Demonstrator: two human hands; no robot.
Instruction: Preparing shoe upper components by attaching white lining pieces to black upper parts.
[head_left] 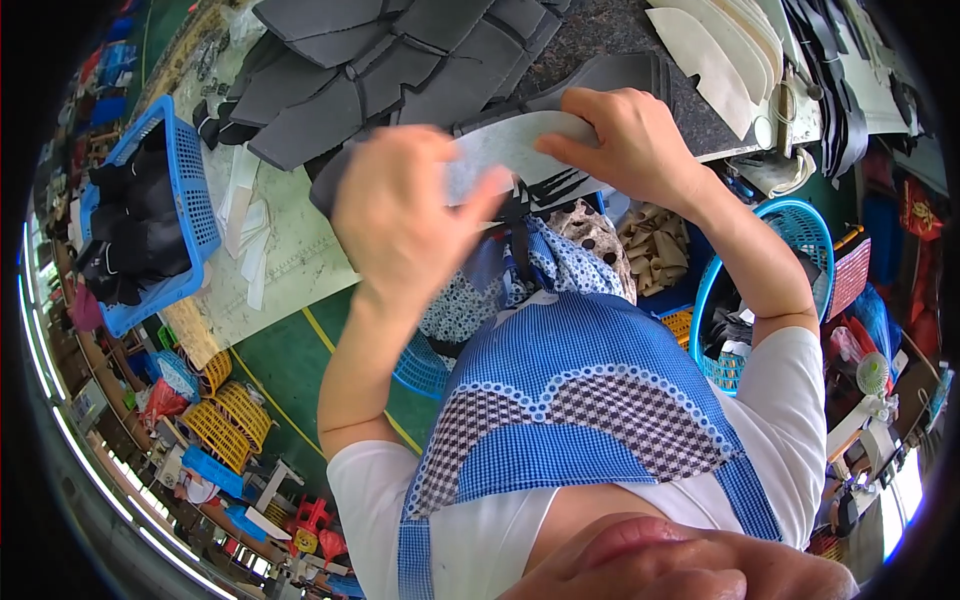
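Note:
Both of my hands hold one flat, curved grey piece (510, 150) of sheet material just above my lap. My left hand (405, 215) grips its left end, with the fingers blurred by motion. My right hand (625, 140) pinches its right end from above. A black strip hangs from under the piece near its middle. Just behind it lies a dark grey curved piece (600, 80) at the near edge of the worktable (290, 260). My blue checked apron (580, 400) fills the view below the hands.
A pile of dark grey cut pieces (390, 60) covers the table's far side. White cut pieces (720, 45) lie at the top right. A blue basket (180, 180) with black items sits at the left. A round blue basket (800, 230) stands on the right.

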